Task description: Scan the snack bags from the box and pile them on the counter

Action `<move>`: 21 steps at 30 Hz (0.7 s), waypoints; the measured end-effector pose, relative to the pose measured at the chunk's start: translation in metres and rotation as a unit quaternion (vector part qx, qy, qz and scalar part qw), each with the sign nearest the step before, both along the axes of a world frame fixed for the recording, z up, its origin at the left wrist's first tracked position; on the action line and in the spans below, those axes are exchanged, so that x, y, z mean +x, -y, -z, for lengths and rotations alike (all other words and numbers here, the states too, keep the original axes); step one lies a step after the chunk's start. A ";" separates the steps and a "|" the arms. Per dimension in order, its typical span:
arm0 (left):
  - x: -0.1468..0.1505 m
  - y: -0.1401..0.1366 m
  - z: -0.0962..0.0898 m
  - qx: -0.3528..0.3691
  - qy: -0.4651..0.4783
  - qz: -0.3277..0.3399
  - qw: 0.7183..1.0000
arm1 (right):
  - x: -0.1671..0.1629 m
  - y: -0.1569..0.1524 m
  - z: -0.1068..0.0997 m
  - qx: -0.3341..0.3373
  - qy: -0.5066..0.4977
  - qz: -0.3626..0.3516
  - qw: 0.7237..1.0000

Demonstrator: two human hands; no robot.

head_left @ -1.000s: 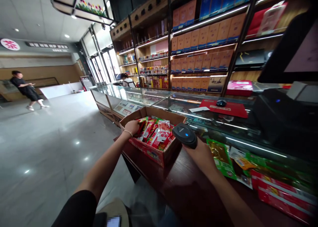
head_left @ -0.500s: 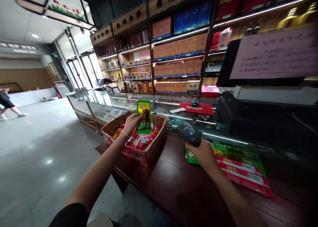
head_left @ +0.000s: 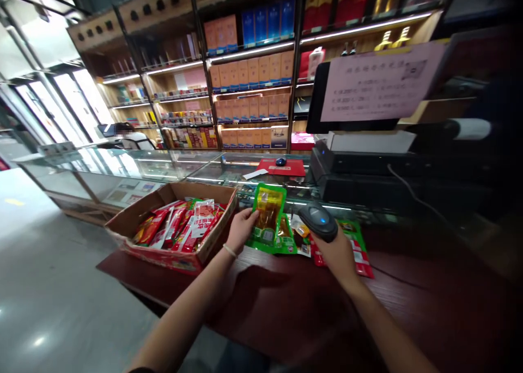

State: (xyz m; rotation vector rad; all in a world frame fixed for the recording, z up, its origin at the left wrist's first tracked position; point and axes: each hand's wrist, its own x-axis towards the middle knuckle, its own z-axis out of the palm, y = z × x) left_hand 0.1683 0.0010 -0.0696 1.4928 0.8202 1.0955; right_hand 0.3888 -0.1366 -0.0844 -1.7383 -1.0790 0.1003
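My left hand (head_left: 242,230) pinches the edge of a green and yellow snack packet (head_left: 269,207), held upright just right of the box. Wrapped around a black barcode scanner (head_left: 319,221) is my right hand (head_left: 337,256); a small blue light glows on the scanner's top. Beneath and between both hands, several green and red snack packets (head_left: 362,260) lie on the dark wooden table (head_left: 294,307). Left of my left hand stands an open cardboard box (head_left: 204,256), filled with red snack packets (head_left: 180,226). My right hand and the scanner hide part of the packets behind them.
A glass display counter (head_left: 196,169) runs behind the table, with a red mat (head_left: 286,167) and a mouse (head_left: 280,161) on it. At right, a monitor with a pink notice (head_left: 376,87) stands above black equipment (head_left: 351,177). Another person (head_left: 125,133) sits far left.
My left hand has carried the green packet from above the box to the right, beside the scanner. The view has turned right. My right hand still holds the scanner.
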 end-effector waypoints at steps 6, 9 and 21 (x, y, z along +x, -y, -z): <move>0.029 -0.017 0.083 0.039 -0.055 -0.062 0.996 | 0.000 0.010 0.017 -0.122 0.048 -0.043 0.990; 0.030 -0.017 0.102 0.043 -0.056 -0.060 0.996 | -0.005 0.011 0.020 -0.183 0.084 -0.056 0.978; 0.027 -0.004 0.094 0.093 -0.105 -0.064 0.988 | 0.009 0.010 0.031 -0.140 0.061 -0.064 0.986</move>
